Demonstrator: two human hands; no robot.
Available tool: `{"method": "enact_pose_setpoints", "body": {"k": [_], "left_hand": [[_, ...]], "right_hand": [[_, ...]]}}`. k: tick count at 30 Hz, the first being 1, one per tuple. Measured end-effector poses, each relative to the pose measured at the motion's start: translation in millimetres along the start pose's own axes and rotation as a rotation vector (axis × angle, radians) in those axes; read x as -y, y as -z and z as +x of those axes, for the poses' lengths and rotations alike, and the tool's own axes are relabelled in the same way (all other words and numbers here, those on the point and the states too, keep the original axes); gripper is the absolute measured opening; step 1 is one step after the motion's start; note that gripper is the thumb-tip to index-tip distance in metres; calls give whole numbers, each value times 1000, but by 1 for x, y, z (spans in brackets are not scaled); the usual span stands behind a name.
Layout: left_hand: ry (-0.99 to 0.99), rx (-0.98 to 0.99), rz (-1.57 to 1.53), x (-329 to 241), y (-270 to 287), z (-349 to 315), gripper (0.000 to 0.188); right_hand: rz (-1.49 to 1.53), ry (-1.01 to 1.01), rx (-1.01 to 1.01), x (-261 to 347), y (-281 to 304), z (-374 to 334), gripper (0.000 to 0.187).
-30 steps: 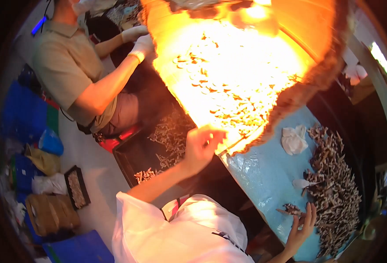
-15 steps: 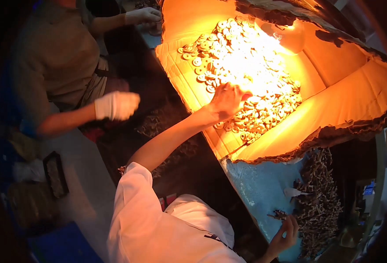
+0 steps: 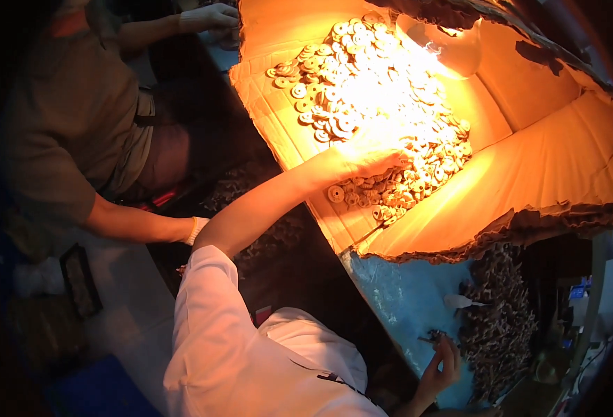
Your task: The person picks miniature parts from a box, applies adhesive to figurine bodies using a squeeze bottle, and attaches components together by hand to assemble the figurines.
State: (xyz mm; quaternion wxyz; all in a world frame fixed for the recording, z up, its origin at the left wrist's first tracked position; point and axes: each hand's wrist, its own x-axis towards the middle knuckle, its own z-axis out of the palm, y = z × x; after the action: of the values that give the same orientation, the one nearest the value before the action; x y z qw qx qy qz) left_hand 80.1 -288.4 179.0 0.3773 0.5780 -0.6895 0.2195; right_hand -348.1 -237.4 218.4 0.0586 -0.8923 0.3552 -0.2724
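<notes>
Reaching into the lit cardboard box, the left hand is laid palm down on the heap of small ring-shaped discs, its fingers spread and slightly curled over them; whether any discs are pinched beneath it cannot be told through the glare. The right hand is seen low at the near edge of the blue-covered counter, fingers partly curled about a small dark piece, at the edge of a pile of dark, twig-like parts. The discs are spread across the box floor under a bright lamp, overlapping loosely. They are judged light, stiff and prone to slide over one another, so they are best scooped in a cupped palm or pinched at the rim, a few at a time. A small pale scrap lies on the counter beside the dark pile. To the left, another person's gloved hand is held near the box's far corner, and a dark tray rests on the floor.
</notes>
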Motion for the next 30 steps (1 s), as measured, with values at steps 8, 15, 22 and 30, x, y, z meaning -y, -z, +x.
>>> {"method": "enact_pose_setpoints", "body": {"k": [8, 15, 22, 30], "left_hand": [[108, 155, 370, 50, 20, 12, 5], [113, 105, 92, 38, 15, 12, 13], [-17, -107, -53, 5, -10, 13, 12], [122, 113, -20, 8, -17, 26, 11]], "right_hand": [[-13, -12, 106, -7, -2, -4, 21], [46, -26, 101, 0, -6, -3, 20], [40, -22, 155, 6, -6, 1, 24], [98, -41, 99, 5, -8, -4, 27]]}}
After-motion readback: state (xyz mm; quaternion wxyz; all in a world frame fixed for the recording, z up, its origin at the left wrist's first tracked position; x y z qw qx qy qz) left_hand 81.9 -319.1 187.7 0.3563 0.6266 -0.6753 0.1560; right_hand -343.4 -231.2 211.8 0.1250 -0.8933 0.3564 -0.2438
